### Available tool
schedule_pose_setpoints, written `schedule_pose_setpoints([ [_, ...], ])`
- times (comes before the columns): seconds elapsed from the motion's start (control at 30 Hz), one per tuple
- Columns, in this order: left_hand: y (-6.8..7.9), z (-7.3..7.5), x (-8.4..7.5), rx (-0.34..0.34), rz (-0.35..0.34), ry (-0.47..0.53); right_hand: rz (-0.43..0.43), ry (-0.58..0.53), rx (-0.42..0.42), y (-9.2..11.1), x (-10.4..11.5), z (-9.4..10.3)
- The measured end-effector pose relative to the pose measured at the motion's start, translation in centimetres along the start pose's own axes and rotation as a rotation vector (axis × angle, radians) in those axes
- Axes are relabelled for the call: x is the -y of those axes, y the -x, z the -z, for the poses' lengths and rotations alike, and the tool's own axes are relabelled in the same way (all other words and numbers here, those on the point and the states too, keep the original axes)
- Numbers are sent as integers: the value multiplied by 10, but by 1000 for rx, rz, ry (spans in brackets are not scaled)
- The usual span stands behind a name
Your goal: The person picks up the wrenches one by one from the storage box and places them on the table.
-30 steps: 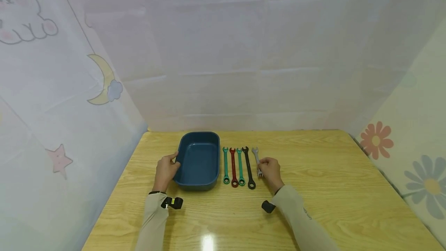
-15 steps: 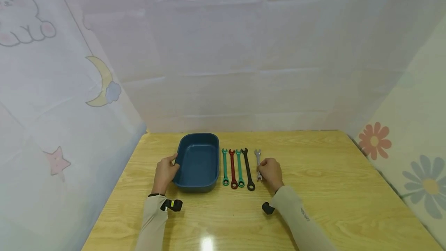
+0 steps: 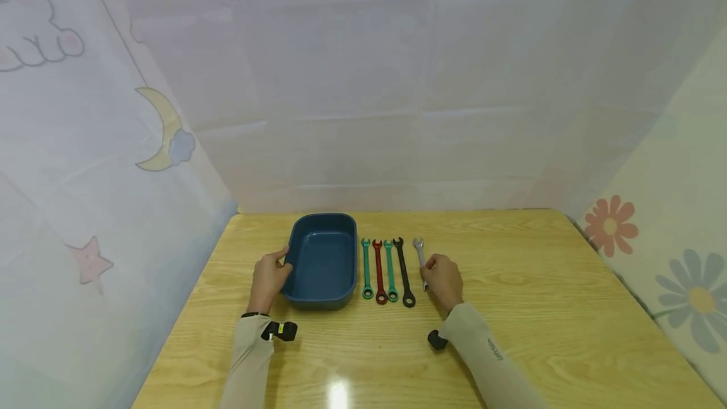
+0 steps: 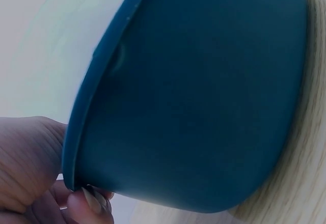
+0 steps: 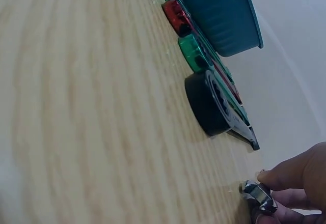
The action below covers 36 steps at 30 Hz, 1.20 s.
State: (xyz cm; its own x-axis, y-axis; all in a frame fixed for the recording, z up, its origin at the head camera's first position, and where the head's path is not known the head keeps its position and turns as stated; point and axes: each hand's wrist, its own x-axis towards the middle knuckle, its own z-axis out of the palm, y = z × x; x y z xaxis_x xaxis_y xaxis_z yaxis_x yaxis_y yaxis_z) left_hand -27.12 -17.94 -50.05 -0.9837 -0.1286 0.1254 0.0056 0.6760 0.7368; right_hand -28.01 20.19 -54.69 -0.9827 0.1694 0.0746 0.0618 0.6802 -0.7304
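Observation:
My left hand (image 3: 269,279) grips the left wall of a deep blue rectangular bin (image 3: 325,267); in the left wrist view, thumb and fingers pinch the bin's rim (image 4: 76,132). My right hand (image 3: 444,278) pinches a silver open-end wrench (image 3: 419,247) around its lower shaft, near the wood tabletop. Its near end (image 5: 259,196) shows between thumb and fingers in the right wrist view. Left of it lie a black ratcheting wrench (image 3: 404,273), a green one (image 3: 390,272), a red one (image 3: 379,272) and another green one (image 3: 366,269), roughly parallel, ring ends toward me.
The light wood table (image 3: 363,352) runs up to a pale fabric backdrop (image 3: 363,112). Printed cloth walls stand on both sides, with a moon (image 3: 161,128) at left and flowers (image 3: 611,226) at right.
The silver wrench shifts slightly right and turns a little under my right hand's fingers. My left hand stays on the bin, and the other wrenches keep their places.

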Motion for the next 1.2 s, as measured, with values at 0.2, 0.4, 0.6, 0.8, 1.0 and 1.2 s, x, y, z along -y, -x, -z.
schedule_pose_setpoints([
  [0.2, 2, -1, 1, 2, 8, 10, -20, 31, -9, 2, 0, -2],
  [0.4, 1, 0, 1, -6, -1, 22, -26, 58, -10, 2, 3, -4],
  [0.6, 4, 1, 2, 1, 18, 9, -22, 53, 0, 2, 4, -10],
  [0.8, 5, 2, 2, -2, 15, 10, -6, 49, -16, 2, 3, -12],
  [1.0, 5, 2, 2, -4, 10, 4, 2, 33, -22, 2, 2, -12],
  [1.2, 5, 2, 3, 1, -20, -37, 6, 23, -31, 5, 1, -15],
])
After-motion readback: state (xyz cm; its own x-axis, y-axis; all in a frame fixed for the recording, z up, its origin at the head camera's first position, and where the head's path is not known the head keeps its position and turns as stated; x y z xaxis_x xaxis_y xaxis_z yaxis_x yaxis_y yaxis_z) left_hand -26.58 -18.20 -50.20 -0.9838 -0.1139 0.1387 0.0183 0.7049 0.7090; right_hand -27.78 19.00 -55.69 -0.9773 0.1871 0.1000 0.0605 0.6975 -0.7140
